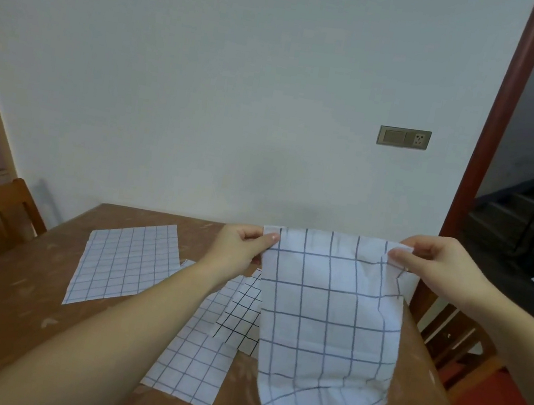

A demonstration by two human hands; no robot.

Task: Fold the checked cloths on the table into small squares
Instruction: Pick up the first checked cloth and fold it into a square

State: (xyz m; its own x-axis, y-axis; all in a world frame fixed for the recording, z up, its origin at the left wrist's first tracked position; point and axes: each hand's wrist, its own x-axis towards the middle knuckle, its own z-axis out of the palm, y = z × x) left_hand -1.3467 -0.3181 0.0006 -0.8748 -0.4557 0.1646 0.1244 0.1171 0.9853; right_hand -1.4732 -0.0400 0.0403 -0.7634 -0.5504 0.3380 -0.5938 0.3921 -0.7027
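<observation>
Basically, both hands were up over the table [15, 321] holding one checked cloth [328, 315] by its top edge. Left hand [240, 245] pinched the top-left corner between thumb and curled fingers; right hand [436, 262] pinched the top-right corner the same way. Cloth hung free, doubled at the right side from what I could see, bottom edge slanting and apparently touching the tabletop near the front.

Other cloths lay on the table: a flat blue-check one [126, 264] well to the left, a second blue-check one [198, 348] under the left forearm, and a black-check cloth [241, 316] on top of that, partly hidden behind the hanging one.

Risks as I judged them:
- Corners were held by light pinches only. If one slipped, the layers would separate and the fold line would be lost.
- Right corner looked bunched, with a loose flap below the thumb. Laying it down like that would likely bake in a skewed crease, so the result wouldn't be square.
- Bottom hem hung crooked. Lowered without levelling the hands, the edges wouldn't line up.
- Hanging cloth sat right over the black-check one. Setting it down there could drag or rumple the pile, or snag two cloths together.
- Table's right edge was close; a cloth placed too far right could slide off.

Couldn't tell how many layers were in the grip.
</observation>
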